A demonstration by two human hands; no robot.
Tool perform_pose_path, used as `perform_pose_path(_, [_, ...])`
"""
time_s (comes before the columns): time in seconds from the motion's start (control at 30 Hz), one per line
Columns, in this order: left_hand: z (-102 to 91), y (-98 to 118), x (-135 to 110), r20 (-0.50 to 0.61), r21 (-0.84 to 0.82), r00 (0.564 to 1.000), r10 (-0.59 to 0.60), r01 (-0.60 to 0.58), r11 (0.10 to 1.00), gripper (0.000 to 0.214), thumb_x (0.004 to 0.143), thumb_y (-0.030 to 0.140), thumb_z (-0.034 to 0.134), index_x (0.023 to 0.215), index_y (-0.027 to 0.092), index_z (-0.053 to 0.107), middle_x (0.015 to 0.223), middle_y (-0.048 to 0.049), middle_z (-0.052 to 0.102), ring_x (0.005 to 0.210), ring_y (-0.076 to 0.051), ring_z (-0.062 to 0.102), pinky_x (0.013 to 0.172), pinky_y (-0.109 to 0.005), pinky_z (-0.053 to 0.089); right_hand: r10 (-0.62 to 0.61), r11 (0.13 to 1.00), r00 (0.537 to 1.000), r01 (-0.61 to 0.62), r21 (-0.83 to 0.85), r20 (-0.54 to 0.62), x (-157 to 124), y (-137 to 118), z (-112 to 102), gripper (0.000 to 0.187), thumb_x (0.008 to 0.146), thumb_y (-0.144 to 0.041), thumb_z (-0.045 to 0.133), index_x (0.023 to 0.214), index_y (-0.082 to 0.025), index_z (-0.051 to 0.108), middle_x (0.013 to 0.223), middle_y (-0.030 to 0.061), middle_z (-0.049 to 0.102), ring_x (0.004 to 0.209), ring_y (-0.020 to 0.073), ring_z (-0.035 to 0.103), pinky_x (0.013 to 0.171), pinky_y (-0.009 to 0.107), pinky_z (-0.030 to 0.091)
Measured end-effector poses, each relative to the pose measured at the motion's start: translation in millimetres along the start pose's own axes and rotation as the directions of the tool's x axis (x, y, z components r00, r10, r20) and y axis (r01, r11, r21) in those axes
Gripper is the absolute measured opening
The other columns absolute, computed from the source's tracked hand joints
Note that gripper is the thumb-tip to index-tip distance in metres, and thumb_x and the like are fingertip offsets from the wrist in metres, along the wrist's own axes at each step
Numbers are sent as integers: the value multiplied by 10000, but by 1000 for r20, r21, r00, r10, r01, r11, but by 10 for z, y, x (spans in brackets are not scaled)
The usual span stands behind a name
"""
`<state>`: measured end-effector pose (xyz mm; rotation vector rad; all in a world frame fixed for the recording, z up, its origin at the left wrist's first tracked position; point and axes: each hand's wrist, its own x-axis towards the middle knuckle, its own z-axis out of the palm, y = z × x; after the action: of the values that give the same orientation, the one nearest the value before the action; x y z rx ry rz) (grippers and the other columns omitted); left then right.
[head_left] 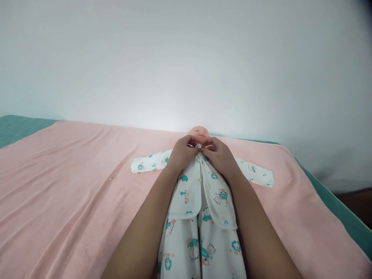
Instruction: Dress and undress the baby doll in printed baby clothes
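Note:
A baby doll lies on its back, dressed in a white baby shirt with teal animal prints. My left hand and my right hand meet at the shirt's neck, just below the doll's chin. Both are closed in a pinch on the collar edges, with a small round button showing between the fingertips. Below the neck the shirt's front edges hang apart, with more fastenings along one edge. Matching trousers stretch toward me between my forearms. The fingers partly cover the collar.
The shirt's sleeves spread out to both sides. Under the doll is a wrinkled pink blanket, over a green sheet that shows at the far left and right edges. A plain pale wall rises directly behind the doll's head.

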<state>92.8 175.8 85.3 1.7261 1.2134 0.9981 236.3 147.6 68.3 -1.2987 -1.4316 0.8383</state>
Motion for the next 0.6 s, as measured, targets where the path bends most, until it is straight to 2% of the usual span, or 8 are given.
perform_pose_path(0.1, [22, 15, 4, -51, 104, 999, 10, -5, 995, 149, 711, 168, 586, 841, 167, 661, 854, -40, 677, 800, -167, 611, 756, -289, 461, 20, 999, 997, -23, -39, -70, 17, -4, 22, 181, 729, -278, 571, 886, -206, 624, 863, 11, 661, 723, 153, 580, 688, 300, 434])
perform_pose_path(0.17, [21, 13, 5, -46, 140, 999, 7, -1, 990, 151, 727, 188, 580, 847, 166, 669, 853, -46, 685, 803, -177, 617, 756, -296, 460, 31, 998, 995, -35, -43, -90, 22, -2, 25, 181, 729, -279, 574, 884, -201, 623, 885, 17, 670, 734, 153, 586, 694, 299, 433])
perform_pose_path(0.33, [7, 5, 15, -5, 162, 1000, 3, -2, 987, 150, 742, 202, 576, 849, 172, 677, 869, -53, 688, 823, -186, 618, 760, -297, 468, 14, 997, 995, -21, -70, -98, 20, -2, 20, 190, 728, -286, 577, 889, -199, 627, 896, 21, 675, 726, 154, 590, 695, 303, 442])
perform_pose_path(0.47, [-2, -9, 9, -40, 180, 999, 7, 1, 984, 199, 766, 133, 523, 876, 177, 683, 922, -62, 681, 857, -181, 614, 830, -306, 467, -18, 994, 993, 5, -105, -118, -6, -60, 20, 198, 728, -274, 581, 905, -209, 639, 944, 21, 682, 754, 158, 603, 739, 318, 453])
perform_pose_path(0.6, [-33, 2, -104, -79, 176, 997, 17, -3, 984, 210, 790, 138, 518, 911, 178, 685, 979, -67, 680, 887, -180, 615, 869, -310, 464, -23, 985, 994, 5, -172, -104, -91, -139, -12, 218, 748, -271, 558, 937, -222, 654, 984, 27, 687, 756, 166, 607, 751, 341, 457])
